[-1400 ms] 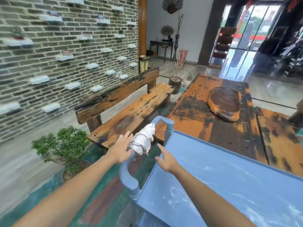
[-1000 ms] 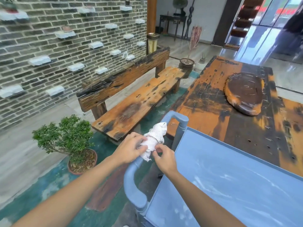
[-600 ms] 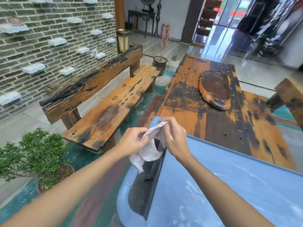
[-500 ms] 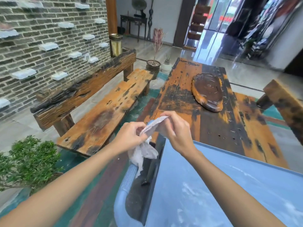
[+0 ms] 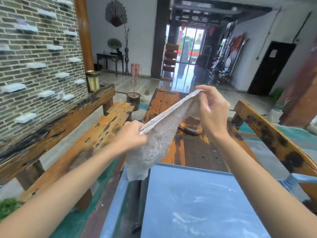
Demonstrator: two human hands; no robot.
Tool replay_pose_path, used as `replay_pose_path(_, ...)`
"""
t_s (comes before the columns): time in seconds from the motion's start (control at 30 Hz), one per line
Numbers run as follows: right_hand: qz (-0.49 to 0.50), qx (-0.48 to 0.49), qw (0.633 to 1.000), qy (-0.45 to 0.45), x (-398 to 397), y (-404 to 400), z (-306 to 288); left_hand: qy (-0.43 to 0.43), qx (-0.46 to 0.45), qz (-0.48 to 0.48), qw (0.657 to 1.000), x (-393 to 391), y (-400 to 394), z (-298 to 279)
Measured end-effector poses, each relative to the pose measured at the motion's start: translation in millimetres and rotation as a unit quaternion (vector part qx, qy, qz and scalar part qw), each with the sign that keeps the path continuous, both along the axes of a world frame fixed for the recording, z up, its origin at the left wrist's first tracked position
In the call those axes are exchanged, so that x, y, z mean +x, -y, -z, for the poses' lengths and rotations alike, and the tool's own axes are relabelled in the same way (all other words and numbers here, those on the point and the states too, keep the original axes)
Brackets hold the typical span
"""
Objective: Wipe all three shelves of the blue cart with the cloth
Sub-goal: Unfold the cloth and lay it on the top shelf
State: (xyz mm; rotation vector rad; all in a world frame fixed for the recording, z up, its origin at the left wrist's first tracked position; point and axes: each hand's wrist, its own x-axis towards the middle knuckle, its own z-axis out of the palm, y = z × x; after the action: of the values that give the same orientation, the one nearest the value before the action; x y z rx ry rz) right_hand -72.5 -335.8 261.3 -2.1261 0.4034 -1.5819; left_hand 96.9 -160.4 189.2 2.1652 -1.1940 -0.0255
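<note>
A pale grey terry cloth (image 5: 159,140) is spread in the air between both hands, above the far left corner of the blue cart. My left hand (image 5: 132,136) pinches its lower left corner. My right hand (image 5: 211,110) grips the upper right corner, higher up. The loose end of the cloth hangs down to the cart's rim. The blue cart's top shelf (image 5: 202,203) lies below, streaked with white dust. Its ribbed blue handle (image 5: 113,206) runs along the left side. The lower shelves are hidden.
A long orange-and-black wooden table (image 5: 192,148) stands just beyond the cart, with a carved wooden tray (image 5: 190,126) on it. A rustic bench (image 5: 85,143) flanks the left, another bench back (image 5: 271,134) the right. A potted shrub (image 5: 7,206) sits at lower left.
The cloth came off the cart handle, where it sat bunched, and both hands have pulled it open and lifted it. The view has swung up and straight along the table.
</note>
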Motion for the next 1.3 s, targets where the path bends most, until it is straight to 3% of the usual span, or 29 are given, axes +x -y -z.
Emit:
replay_pose_path(0.13,0.03,0.02,0.999,0.024,-23,18,-20,-0.015,-0.065,0.05,0.997,0,5,-28)
replay_pose_path(0.3,0.07,0.019,0.997,-0.005,-51,41,-35,-0.03,-0.072,0.173,0.982,3,9,-51)
replay_pose_path(0.43,0.113,0.017,0.993,-0.016,-74,56,-34,0.013,-0.131,0.163,0.978,4,21,-49)
replay_pose_path(0.57,0.165,0.034,0.986,-0.012,-99,75,-18,0.115,-0.204,0.122,0.964,-8,38,-36)
replay_pose_path(0.67,0.18,0.055,0.982,-0.032,-116,85,0,0.123,-0.182,0.143,0.965,-18,56,-25)
replay_pose_path(0.93,0.181,0.144,0.97,-0.077,-150,106,35,-0.014,-0.088,0.121,0.989,-51,109,5)
replay_pose_path(1.17,0.14,0.168,0.965,-0.147,-183,122,74,0.117,-0.001,0.162,0.98,-57,123,16)
replay_pose_path(1.3,0.104,0.172,0.965,-0.17,-201,124,110,0.158,0.001,0.156,0.975,-61,108,41)
